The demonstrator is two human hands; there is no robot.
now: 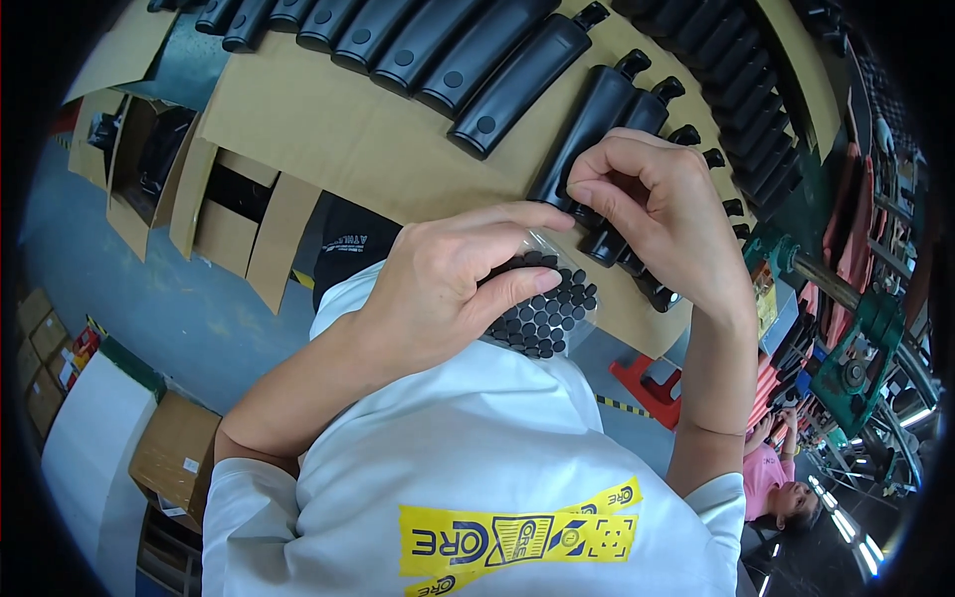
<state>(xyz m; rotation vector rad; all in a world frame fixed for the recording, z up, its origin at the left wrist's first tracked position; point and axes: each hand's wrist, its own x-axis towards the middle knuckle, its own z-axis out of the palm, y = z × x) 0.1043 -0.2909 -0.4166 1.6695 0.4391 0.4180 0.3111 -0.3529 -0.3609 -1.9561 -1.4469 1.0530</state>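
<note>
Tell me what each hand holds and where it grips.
Left hand: clear bag of black caps, pinched at its top edge. Right hand: fingertips on black handle; grip unclear.

bright, even overhead light, soft shadows under the hands; strip lamps glare at lower right; strong fisheye bending and dark vignette at the rim; centre sharp.

At your ten o'clock sit open cardboard boxes (149, 169); a red stool (652, 383) stands on the floor at four.

Black handles (557, 129) packed tight in row; bare cardboard (328, 139) beside them free
</note>
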